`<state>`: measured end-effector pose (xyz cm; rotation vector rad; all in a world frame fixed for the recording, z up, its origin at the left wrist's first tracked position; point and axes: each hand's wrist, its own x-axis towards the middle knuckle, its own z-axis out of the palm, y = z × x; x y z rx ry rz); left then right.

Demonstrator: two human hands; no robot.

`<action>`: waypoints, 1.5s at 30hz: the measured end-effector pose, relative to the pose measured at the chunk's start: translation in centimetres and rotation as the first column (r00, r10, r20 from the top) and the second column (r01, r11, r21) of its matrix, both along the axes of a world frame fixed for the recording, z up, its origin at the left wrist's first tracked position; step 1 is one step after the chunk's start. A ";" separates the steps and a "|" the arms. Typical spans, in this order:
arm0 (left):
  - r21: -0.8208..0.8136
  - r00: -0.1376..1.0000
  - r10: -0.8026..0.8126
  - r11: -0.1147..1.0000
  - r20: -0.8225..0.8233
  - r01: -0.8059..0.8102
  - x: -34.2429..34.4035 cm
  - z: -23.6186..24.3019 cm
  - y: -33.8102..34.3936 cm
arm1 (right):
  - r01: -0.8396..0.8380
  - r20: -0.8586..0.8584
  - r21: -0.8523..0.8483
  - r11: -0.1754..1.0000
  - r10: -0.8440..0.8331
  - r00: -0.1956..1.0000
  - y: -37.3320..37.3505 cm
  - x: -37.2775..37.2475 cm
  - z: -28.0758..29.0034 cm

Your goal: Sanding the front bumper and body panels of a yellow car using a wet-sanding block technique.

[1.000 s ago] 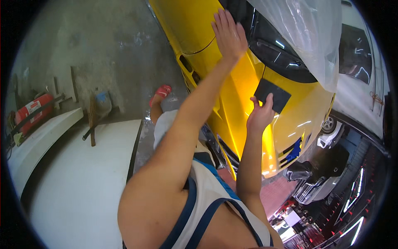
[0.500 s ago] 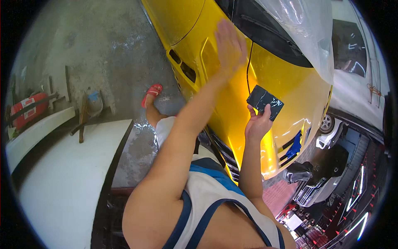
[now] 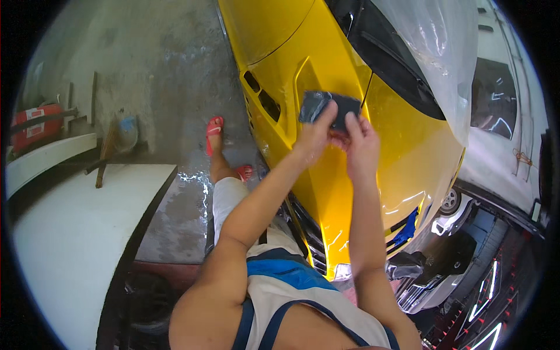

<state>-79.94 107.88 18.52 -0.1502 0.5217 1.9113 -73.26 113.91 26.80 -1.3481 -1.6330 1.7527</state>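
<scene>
Above the yellow car's front bodywork (image 3: 402, 151), both my hands hold a flat, dark rectangular pad (image 3: 342, 104) with wet, shiny streaks. My left hand (image 3: 315, 135) grips its near left part, thumb on top. My right hand (image 3: 363, 144) pinches its near right edge with the thumb, fingers curled beneath. The fingers under the pad are mostly hidden. It appears held over the raised contour of the hood, and I cannot tell whether it touches the paint.
Clear plastic sheeting (image 3: 434, 52) covers part of the windshield. A blue cloth (image 3: 406, 229) hangs at the front grille. To the left are a white panel (image 3: 70, 221), a red cylinder (image 3: 35, 128) and wet concrete floor (image 3: 175, 216). Another vehicle stands at the lower right.
My left hand has come down and back from over the bodywork and now grips the pad. My right hand has moved slightly up and left with the pad, which has turned.
</scene>
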 end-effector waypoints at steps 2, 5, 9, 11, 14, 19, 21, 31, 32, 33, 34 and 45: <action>-0.280 0.967 0.161 0.936 -0.197 -0.213 -3.3 1.7 1.0 | -0.021 0.099 0.192 0.981 0.002 0.995 3.4 -1.1 1.0; -0.270 0.516 0.218 0.653 -0.828 -0.708 -7.2 -1.0 4.0 | -0.134 0.148 0.563 0.816 0.060 0.987 9.9 -3.0 0.7; -0.148 0.046 -0.195 0.546 -0.980 -0.825 -2.7 -3.3 6.5 | -0.208 0.141 0.841 0.500 0.168 0.976 15.2 -3.0 -3.0; -0.203 -0.038 -0.383 0.569 -0.923 -0.797 1.4 -3.9 7.5 | -0.137 0.148 0.949 0.285 -0.017 0.989 15.0 -3.0 -4.5; -0.274 0.078 -0.323 0.623 -0.943 -0.733 5.6 -1.8 7.8 | -0.145 0.183 0.944 0.297 -0.105 0.978 15.1 -1.9 -3.9; -0.136 0.025 -0.229 0.486 -0.973 -0.863 -7.8 -0.6 12.4 | -0.161 0.184 0.945 0.286 -0.054 0.981 14.8 -3.0 -3.9; -0.148 0.029 -0.247 0.479 -0.969 -0.865 -7.7 -0.6 12.4 | -0.178 0.197 0.950 0.257 -0.050 0.979 14.3 -2.6 -4.1; -0.113 0.002 -0.217 0.503 -0.976 -0.857 -10.5 0.4 12.6 | -0.172 0.190 0.940 0.294 -0.032 0.981 13.7 -3.8 -3.6; -0.116 -0.002 -0.249 0.459 -0.969 -0.881 -11.0 0.2 12.5 | -0.190 0.217 0.926 0.326 -0.049 0.975 13.1 -3.7 -3.5; -0.160 0.030 -0.255 0.505 -0.966 -0.848 -8.0 0.1 11.9 | -0.188 0.218 0.929 0.319 -0.059 0.974 13.7 -2.9 -3.6; -0.146 0.025 -0.237 0.511 -0.971 -0.847 -4.6 0.1 11.1 | -0.180 0.212 0.934 0.310 -0.072 0.975 14.8 -2.0 -3.5; -0.128 -0.027 -0.262 0.559 -0.965 -0.819 -6.4 -1.4 11.5 | -0.158 0.187 0.939 0.306 -0.066 0.980 15.4 -1.8 -3.5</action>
